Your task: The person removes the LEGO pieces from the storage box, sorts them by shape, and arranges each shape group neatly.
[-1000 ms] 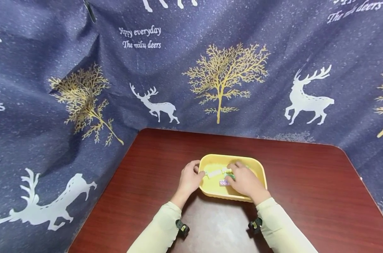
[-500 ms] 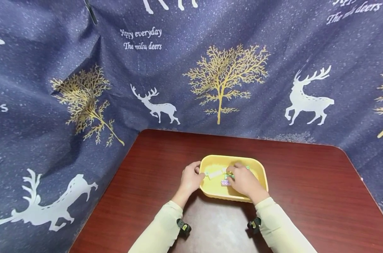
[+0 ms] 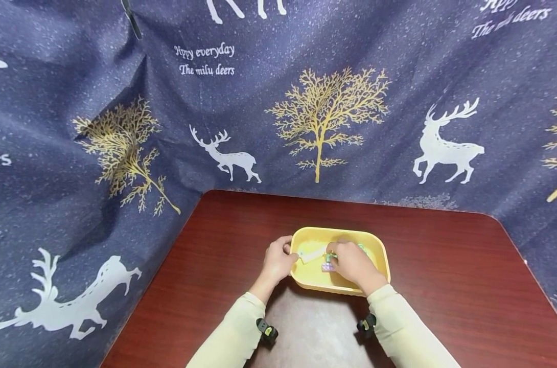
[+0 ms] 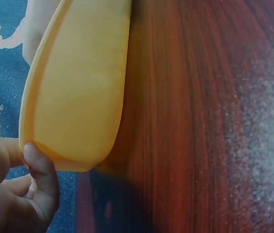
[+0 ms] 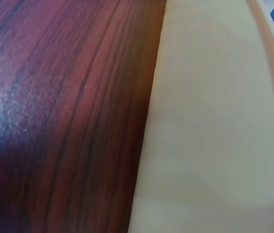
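A yellow plastic bin (image 3: 306,280) sits on the table and holds several toy building bricks. My left hand (image 3: 277,258) grips its left end by the rim, as the left wrist view also shows at the bin's wall (image 4: 83,82). Inside, a long white brick (image 3: 312,256) lies near the left thumb. My right hand (image 3: 354,261) reaches in with bent fingers, beside a purple brick (image 3: 327,267) and a green brick (image 3: 328,258). Its fingertips are down among the bricks; whether they pinch one is hidden. The right wrist view shows only the bin's outer wall (image 5: 214,116) and tabletop.
The bin stands on a dark red wood-grain table (image 3: 448,266). Another green brick (image 3: 362,248) lies at the bin's far right, behind the right hand. A blue cloth (image 3: 352,41) printed with deer and trees hangs behind the table.
My right fingers have shifted slightly left within the bin and now cover the small pale brick seen earlier. More green shows behind that hand. The left hand keeps its hold on the rim.
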The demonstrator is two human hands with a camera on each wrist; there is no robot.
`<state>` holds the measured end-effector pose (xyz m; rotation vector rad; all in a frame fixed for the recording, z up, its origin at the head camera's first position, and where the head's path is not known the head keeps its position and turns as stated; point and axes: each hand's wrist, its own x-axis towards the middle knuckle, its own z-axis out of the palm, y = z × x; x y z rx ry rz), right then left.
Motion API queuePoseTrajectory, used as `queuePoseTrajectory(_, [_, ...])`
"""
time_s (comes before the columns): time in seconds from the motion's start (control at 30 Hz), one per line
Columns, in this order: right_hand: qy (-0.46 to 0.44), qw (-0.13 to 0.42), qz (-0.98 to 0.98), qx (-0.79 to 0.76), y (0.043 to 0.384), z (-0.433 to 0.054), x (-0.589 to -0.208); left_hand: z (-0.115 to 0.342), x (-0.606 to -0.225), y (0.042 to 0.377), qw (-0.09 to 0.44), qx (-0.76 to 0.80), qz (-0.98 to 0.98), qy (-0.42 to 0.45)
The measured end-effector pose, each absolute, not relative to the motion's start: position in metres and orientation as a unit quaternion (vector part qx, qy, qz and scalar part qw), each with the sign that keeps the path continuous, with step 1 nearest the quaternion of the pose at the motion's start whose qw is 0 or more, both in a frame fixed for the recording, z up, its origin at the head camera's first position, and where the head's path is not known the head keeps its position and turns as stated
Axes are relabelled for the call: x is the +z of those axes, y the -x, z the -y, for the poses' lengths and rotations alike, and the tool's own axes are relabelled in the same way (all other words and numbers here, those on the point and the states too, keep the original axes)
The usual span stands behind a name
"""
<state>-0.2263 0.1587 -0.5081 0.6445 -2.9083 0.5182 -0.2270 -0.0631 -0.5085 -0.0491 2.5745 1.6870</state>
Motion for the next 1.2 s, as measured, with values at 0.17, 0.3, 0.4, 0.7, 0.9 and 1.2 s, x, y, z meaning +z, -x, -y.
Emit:
queuePoseTrajectory(0.17, [-0.212, 0.05, 0.962, 0.167, 0.2268, -0.1577, -0.5067, 0.064, -0.5075, 0.2273, 0.039, 0.561, -0.827, 0.014])
queuePoseTrajectory(0.3, [-0.21, 0.045, 0.963, 0.165, 0.2286, -0.1573, -0.5058, 0.0644, -0.5049, 0.2277, 0.046, 0.574, -0.818, 0.017])
queuePoseTrajectory(0.4, [-0.207, 0.041, 0.963, 0.166, 0.2299, -0.1571, -0.5053, 0.0647, -0.5041, 0.2271, 0.048, 0.575, -0.817, 0.021])
queuePoseTrajectory(0.7, [-0.201, 0.03, 0.965, 0.163, 0.2313, -0.1583, -0.5074, 0.0652, -0.5062, 0.2266, 0.05, 0.577, -0.815, 0.023])
queuePoseTrajectory(0.9, [-0.2, 0.037, 0.965, 0.164, 0.2291, -0.1619, -0.5069, 0.0641, -0.5078, 0.2279, 0.056, 0.583, -0.81, 0.026])
queuePoseTrajectory(1.2, [-0.2, 0.049, 0.959, 0.193, 0.2259, -0.1624, -0.5036, 0.0654, -0.5077, 0.2271, 0.06, 0.591, -0.804, 0.022])
